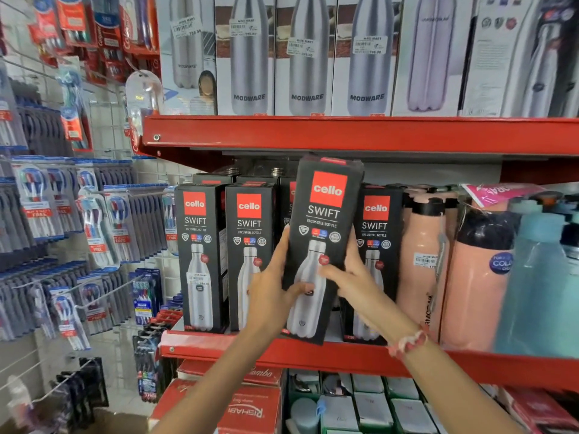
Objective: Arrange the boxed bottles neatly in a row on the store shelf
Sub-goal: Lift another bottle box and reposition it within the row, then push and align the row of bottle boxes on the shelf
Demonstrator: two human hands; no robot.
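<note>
A black boxed bottle (324, 220) with a red logo is held tilted in front of the middle red shelf (313, 355), its lower edge at the shelf's front lip. My left hand (275, 286) grips its left side and my right hand (351, 274) grips its right side. Two matching black boxes (200, 255) (249, 258) stand upright to the left, and a third (377, 245) stands to the right, partly hidden by the held box and my right hand. More black boxes stand in a back row behind them.
Peach bottles (423, 264) and a teal bottle (539, 283) stand at the shelf's right. The upper shelf (344, 133) holds white steel-bottle boxes. Toothbrush packs (94, 233) hang on a wire grid to the left. Red and white boxes fill the shelf below.
</note>
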